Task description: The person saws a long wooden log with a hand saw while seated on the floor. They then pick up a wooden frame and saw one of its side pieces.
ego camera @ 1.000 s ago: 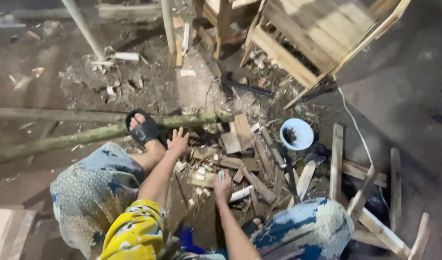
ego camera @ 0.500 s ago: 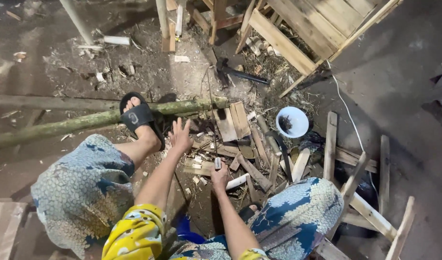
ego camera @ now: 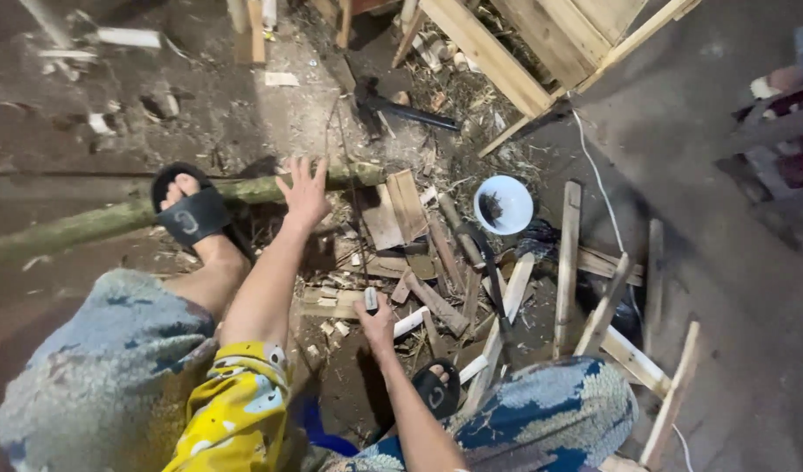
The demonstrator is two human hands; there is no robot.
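Note:
My left hand [ego camera: 304,190] is stretched forward with fingers spread, hovering at the long green bamboo pole [ego camera: 78,227] that lies across the ground; it holds nothing. My left foot in a black sandal [ego camera: 192,215] presses on the same pole. My right hand [ego camera: 377,319] is closed around a small dark handle with a light end, low above a heap of short wood offcuts [ego camera: 419,262]. What tool the handle belongs to is hidden. My right foot in a black sandal [ego camera: 436,389] rests beside that hand.
A white bowl [ego camera: 503,204] with dark contents stands right of the offcuts. Loose wooden slats [ego camera: 566,262] lie at right, a wooden frame [ego camera: 541,44] at the top, and a dark tool [ego camera: 410,109] near it. A white cable [ego camera: 598,183] crosses the ground.
My left hand has lifted and reached further forward over the bamboo pole, fingers spread wider. The view has moved closer. My right hand stays low, still gripping the handle.

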